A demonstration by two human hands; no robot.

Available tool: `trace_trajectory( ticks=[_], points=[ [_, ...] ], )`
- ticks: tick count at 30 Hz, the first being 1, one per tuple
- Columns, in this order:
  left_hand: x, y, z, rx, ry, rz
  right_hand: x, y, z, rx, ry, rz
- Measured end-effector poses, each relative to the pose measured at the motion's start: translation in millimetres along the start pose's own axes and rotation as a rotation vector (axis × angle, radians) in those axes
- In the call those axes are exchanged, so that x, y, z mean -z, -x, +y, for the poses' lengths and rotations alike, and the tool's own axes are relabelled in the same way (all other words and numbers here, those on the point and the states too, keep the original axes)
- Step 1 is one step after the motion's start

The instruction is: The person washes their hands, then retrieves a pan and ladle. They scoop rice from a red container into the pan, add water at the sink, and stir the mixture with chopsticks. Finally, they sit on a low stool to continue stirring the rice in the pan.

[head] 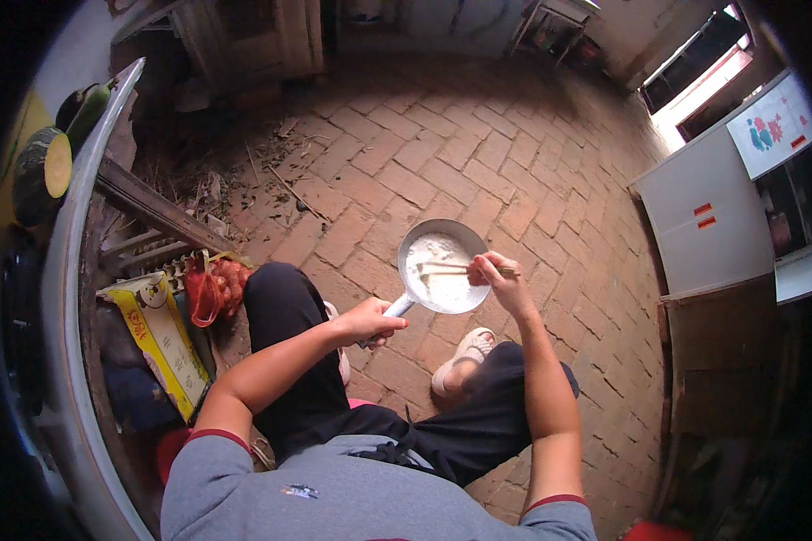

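My left hand [373, 322] is closed around the handle of a round metal pan [411, 247], holding it out over the brick floor in front of my knees. White, lumpy batter-like mixture [450, 287] covers the pan's bottom. At the pan's right rim, my right hand [497, 274] grips a pair of chopsticks [446, 268], whose tips reach into the mixture.
To the left, a table edge [74, 237] bears a cut pumpkin [40, 172] and a green vegetable [89, 111]. Beneath it are a red net bag [206, 294], egg trays [176, 267] and a yellow-edged box [169, 351]. A white cabinet [707, 223] stands at the right.
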State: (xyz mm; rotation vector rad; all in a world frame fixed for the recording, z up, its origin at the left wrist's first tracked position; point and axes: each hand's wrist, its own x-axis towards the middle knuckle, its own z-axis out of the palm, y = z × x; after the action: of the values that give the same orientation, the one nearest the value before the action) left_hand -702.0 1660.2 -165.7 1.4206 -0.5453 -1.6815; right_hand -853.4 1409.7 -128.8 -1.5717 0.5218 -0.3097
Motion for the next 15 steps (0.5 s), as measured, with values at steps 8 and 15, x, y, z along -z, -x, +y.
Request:
trace_trajectory(
  ticks=[8, 15],
  points=[
    [-1, 2, 5, -0.020, 0.040, 0.028, 28, 1, -21, -0.036, 0.252, 0.162],
    [-3, 0, 3, 0.003, 0.023, -0.013, 9, -4, 7, 0.084, 0.192, 0.038]
  ],
)
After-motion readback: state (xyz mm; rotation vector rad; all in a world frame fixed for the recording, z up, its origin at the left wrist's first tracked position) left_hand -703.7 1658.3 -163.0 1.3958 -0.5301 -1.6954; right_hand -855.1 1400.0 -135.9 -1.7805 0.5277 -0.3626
